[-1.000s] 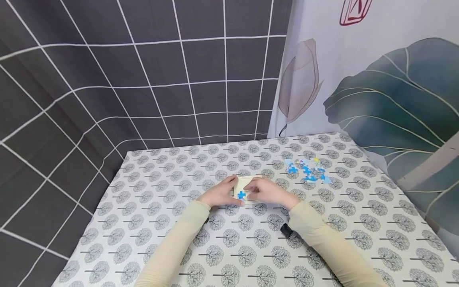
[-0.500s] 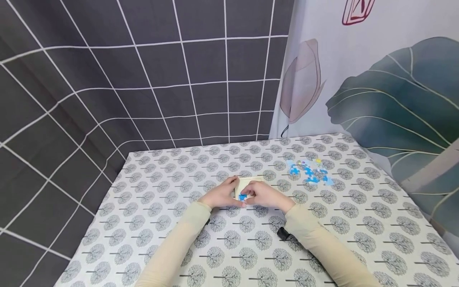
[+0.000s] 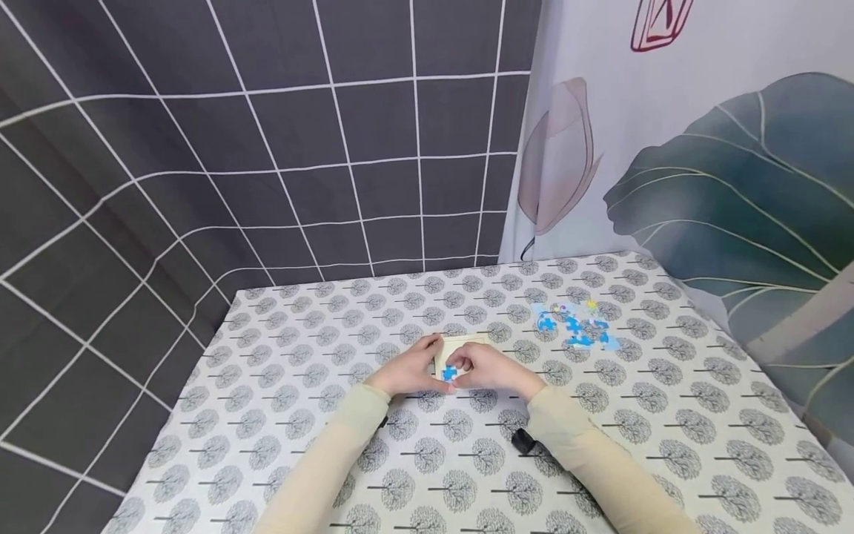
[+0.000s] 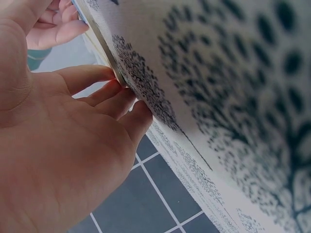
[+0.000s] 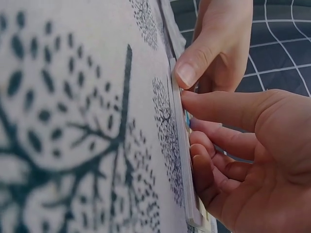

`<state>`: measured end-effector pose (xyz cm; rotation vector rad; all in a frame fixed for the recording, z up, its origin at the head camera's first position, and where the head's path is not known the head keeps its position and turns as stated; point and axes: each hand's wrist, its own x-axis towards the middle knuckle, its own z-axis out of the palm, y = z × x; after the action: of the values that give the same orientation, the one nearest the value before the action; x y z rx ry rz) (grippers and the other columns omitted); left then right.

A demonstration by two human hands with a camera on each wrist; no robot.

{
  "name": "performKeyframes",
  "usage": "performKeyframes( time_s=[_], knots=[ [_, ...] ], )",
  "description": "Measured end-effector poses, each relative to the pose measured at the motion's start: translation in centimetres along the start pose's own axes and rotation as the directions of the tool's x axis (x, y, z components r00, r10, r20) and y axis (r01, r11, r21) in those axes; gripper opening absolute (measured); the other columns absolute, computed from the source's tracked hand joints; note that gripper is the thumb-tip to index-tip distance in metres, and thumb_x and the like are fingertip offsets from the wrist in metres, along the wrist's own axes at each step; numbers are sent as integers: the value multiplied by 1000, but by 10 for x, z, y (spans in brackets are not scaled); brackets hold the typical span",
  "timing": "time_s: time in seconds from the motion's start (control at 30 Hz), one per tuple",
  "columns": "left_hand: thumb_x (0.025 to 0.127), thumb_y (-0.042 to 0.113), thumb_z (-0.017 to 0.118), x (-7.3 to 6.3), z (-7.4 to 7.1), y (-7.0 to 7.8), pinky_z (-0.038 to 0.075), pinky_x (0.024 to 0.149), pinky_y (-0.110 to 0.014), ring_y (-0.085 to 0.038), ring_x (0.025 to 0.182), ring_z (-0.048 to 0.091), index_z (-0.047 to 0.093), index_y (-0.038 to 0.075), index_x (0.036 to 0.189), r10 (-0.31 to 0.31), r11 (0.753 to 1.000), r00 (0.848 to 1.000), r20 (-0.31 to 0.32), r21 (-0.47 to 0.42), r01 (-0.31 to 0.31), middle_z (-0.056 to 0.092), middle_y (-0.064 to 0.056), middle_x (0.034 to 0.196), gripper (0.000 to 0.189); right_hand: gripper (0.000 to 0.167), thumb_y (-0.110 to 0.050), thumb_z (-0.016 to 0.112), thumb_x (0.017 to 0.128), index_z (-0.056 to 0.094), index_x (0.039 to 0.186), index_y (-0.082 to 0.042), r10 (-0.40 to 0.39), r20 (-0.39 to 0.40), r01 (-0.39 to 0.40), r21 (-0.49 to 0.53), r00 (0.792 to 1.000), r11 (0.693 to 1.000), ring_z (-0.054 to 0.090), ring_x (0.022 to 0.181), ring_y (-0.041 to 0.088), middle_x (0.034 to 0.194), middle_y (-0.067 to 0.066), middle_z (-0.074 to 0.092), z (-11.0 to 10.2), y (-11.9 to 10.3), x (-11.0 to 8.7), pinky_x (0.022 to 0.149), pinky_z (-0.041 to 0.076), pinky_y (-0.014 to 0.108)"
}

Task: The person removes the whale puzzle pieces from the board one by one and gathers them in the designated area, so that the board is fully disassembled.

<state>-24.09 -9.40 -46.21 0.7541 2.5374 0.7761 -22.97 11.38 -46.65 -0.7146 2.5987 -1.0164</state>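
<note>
A shallow cream puzzle tray (image 3: 460, 343) lies flat on the table in front of me. My left hand (image 3: 408, 371) grips its left side, thumb at the near edge and fingers at the left edge. Inside the near left corner sits a blue jigsaw piece (image 3: 448, 373), partly covered by fingers. My right hand (image 3: 492, 366) pinches at this piece, index finger over it and thumb at the tray's near edge. In the right wrist view the tray's rim (image 5: 181, 141) runs beside the curled lower fingers. The left wrist view shows fingertips (image 4: 141, 114) right at the tray's edge.
Several loose blue jigsaw pieces (image 3: 579, 340) lie in a cluster toward the back right, with a yellow-patterned piece (image 3: 591, 305) at its far side. A tree-print cloth (image 3: 300, 415) covers the table. A dark grid curtain (image 3: 320, 178) hangs behind it.
My right hand has moved slightly left and toward me, its fingers closing in over the blue piece in the corner. The left hand keeps its grip on the tray.
</note>
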Motion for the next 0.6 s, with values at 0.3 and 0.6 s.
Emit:
performKeyframes(
  time_s=[0.3, 0.6],
  knots=[
    [79, 46, 83, -2, 3, 1, 23, 122, -46, -33, 151, 22, 22, -4, 157, 11, 1000, 1000, -2, 5, -11, 18, -17, 166, 112, 38, -5, 82, 75, 69, 110, -3, 14, 7, -15, 59, 1000, 998, 55, 85, 14, 92, -2, 64, 5, 4, 2, 80, 52, 28],
    [78, 48, 84, 0, 4, -3, 23, 122, -46, -34, 151, 22, 21, -3, 158, 10, 1000, 1000, -18, -2, -10, 17, -16, 166, 114, 36, -2, 81, 75, 67, 108, -4, -19, 10, 18, 97, 1000, 995, 56, 84, 14, 90, -2, 63, 4, 6, 5, 78, 52, 25]
  ],
)
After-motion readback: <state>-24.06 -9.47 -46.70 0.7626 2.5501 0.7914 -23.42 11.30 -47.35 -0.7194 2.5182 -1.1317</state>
